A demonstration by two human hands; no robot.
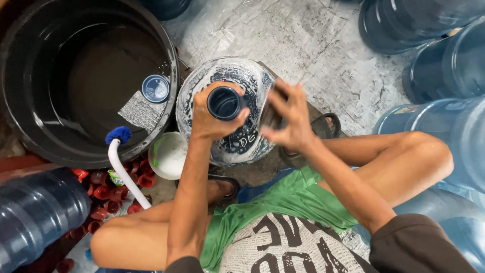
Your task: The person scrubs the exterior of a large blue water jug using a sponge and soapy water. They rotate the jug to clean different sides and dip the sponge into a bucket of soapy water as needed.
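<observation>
Wet concrete floor (313,45); soapy water jug (227,91) upright at centre. Left hand (209,119) clamped on neck, right hand (290,119) spread against shoulder at 3 o'clock. Could slip, probably from suds.

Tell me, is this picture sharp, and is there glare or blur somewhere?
Head view: mostly sharp; the right hand is slightly motion-blurred beside the soapy water bottle, the left hand at its neck is crisp; soft glare on the blue bottles at right; the black tub is dim inside.
</observation>
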